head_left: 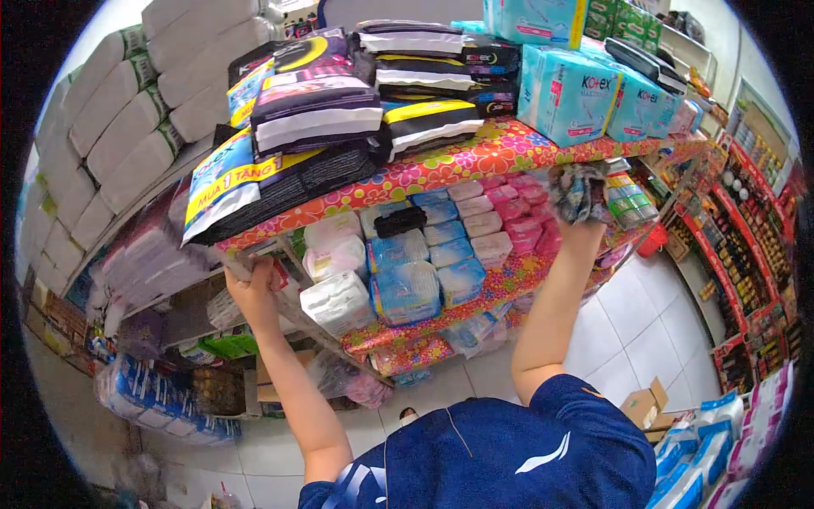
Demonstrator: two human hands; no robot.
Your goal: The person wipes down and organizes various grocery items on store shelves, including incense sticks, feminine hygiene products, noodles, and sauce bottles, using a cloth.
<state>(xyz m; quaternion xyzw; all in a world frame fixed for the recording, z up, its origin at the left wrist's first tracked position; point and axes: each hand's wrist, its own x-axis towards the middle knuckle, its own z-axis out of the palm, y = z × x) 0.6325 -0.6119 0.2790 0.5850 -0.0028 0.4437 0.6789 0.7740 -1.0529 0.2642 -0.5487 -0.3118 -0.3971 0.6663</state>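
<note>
My left hand [253,287] is closed around the metal shelf frame [240,268] at the near left corner. In my right hand [583,222] is a crumpled grey patterned cloth [580,188], held against the right part of the shelf; it covers most of my fingers. Between my arms, a flower-patterned shelf [360,339] bears blue packs [405,288], pink packs [515,229] and a white pack [337,303]. A small black item [400,221] lies on the blue packs. Above, black Kotex packs [318,110] and turquoise Kotex packs [564,95] are stacked on the top shelf [407,182].
White wrapped bundles [119,110] are piled at the left. Blue packs [165,403] stand low on the left rack. Red shelves of bottles [738,229] line the right side. A cardboard box [646,405] and blue-white packs [699,445] sit on the tiled floor [632,327] side at lower right.
</note>
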